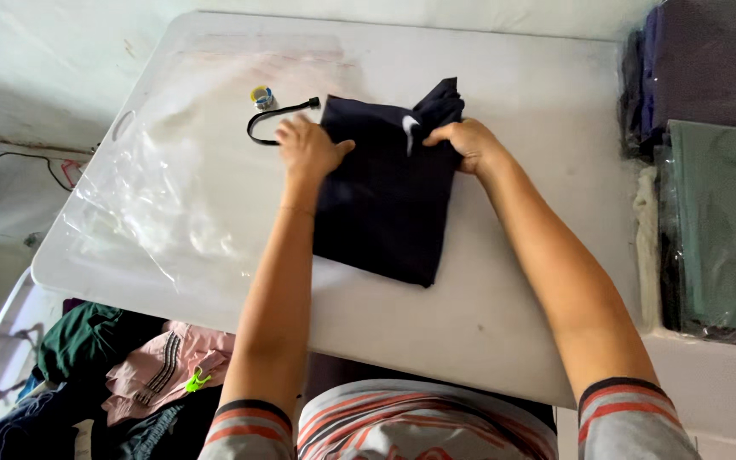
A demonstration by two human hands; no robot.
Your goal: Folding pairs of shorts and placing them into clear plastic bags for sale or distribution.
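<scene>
A dark navy folded garment [385, 204] with a small white mark lies on the white table [513, 281]. My left hand [307, 146] presses flat on its upper left corner, fingers spread. My right hand [462, 140] grips the bunched fabric at its upper right edge. A black drawstring [270, 119] loops out from the garment's top left, near a small roll of tape [261, 96].
Clear plastic bags [163, 179] lie spread over the table's left half. Bagged stacks of dark purple and green garments [717, 170] stand at the right. A pile of loose clothes [129, 375] sits below the table's near left edge.
</scene>
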